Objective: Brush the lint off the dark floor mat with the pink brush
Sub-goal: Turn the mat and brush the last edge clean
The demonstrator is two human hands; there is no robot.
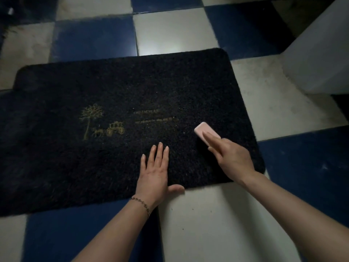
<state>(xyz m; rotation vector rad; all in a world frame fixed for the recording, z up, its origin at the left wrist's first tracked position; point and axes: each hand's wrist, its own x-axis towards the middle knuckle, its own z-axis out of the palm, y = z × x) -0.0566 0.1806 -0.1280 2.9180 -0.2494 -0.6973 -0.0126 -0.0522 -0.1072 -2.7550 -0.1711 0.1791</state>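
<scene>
**Pink brush at work on the mat's right end**

The right hand (229,155) holds the pink brush (204,131) from above, fingers laid along its back; the grip reads as closed on the brush, though the thumb's side is hidden. The brush sits on the pile in the right-centre of the frame, near the mat's right edge. The left hand (154,173) lies flat with straight fingers on the dark floor mat (113,103), close to its near edge, thumb reaching off onto the tile; it holds nothing and pins the mat down.

To brush well, I judge short strokes in one direction best, pressing evenly and working pale specks toward an edge, with the flat hand kept down so the mat does not creep or ruck.

The near and right edges are close to the brush, so lint can go off there onto the checkered tile floor (207,214). A white block (321,53) stands at upper right, apart from the mat. Most unbrushed room lies leftward, past the gold tree-and-carriage motif (102,122).
</scene>
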